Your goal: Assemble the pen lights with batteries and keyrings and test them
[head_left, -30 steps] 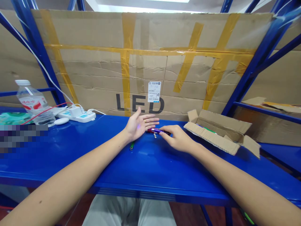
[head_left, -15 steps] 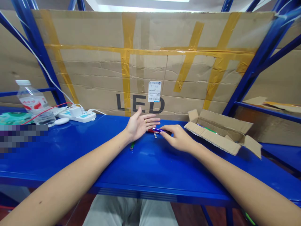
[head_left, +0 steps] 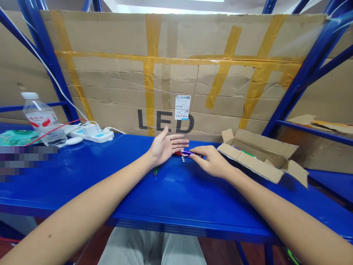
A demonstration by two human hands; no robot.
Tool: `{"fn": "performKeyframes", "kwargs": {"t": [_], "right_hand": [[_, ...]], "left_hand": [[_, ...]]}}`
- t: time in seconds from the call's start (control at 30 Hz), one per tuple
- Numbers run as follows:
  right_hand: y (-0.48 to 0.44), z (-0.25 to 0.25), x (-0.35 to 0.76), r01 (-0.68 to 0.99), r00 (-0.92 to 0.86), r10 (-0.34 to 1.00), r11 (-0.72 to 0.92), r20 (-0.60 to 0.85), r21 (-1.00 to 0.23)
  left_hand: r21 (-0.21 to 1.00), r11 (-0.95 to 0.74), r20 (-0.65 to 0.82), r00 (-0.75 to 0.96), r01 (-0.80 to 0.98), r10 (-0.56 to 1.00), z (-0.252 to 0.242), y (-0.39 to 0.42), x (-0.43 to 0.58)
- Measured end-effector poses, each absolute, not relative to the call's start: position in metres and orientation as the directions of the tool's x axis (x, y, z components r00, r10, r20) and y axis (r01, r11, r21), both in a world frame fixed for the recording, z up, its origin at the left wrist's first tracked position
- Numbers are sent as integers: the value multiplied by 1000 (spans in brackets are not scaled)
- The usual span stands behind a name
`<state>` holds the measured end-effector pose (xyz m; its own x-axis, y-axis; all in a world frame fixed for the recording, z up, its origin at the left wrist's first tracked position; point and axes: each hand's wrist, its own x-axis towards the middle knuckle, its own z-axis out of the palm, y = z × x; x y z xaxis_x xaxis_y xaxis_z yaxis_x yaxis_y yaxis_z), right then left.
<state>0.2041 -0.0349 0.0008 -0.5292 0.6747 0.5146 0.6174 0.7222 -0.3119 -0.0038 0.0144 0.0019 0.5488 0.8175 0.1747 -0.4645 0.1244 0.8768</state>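
Observation:
My right hand is closed, its thumb and fingers round a slim purple pen-like tube with a silver end that points left. My left hand is open, palm turned to the right, fingers stretched out just above the tube's tip. A similar red tube lies beneath, partly hidden by the fingers. Small silver pieces sit on the table in front of it, too small to name. Below my left wrist, the silver-clipped end of a green item shows; the rest is covered.
An open cardboard box with green and purple items inside stands right of my hands on the blue table. At the left are a water bottle, a power strip and cables. A large cardboard sheet closes off the back.
The view has shifted slightly. Both hands keep nearly the same pose, and the purple tube stays in my right hand.

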Motion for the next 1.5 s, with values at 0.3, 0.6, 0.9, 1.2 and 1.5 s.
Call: {"fn": "performKeyframes", "kwargs": {"t": [0.3,0.6,0.9,1.2,1.5], "right_hand": [[-36,0,203,618,-502,692,707,519,-344],[-37,0,202,606,-465,671,717,577,-346],[-34,-2,204,592,-459,654,730,601,-342],[-29,-4,209,589,-479,637,743,604,-316],[-25,-8,209,593,-463,646,735,607,-330]], "left_hand": [[875,120,181,547,-470,817,2,16,-5],[864,128,183,540,-487,821,3,15,-5],[870,132,193,575,-475,795,0,19,-7],[862,148,171,553,-485,816,3,16,-5],[906,100,144,524,-411,840,4,14,-2]]}}
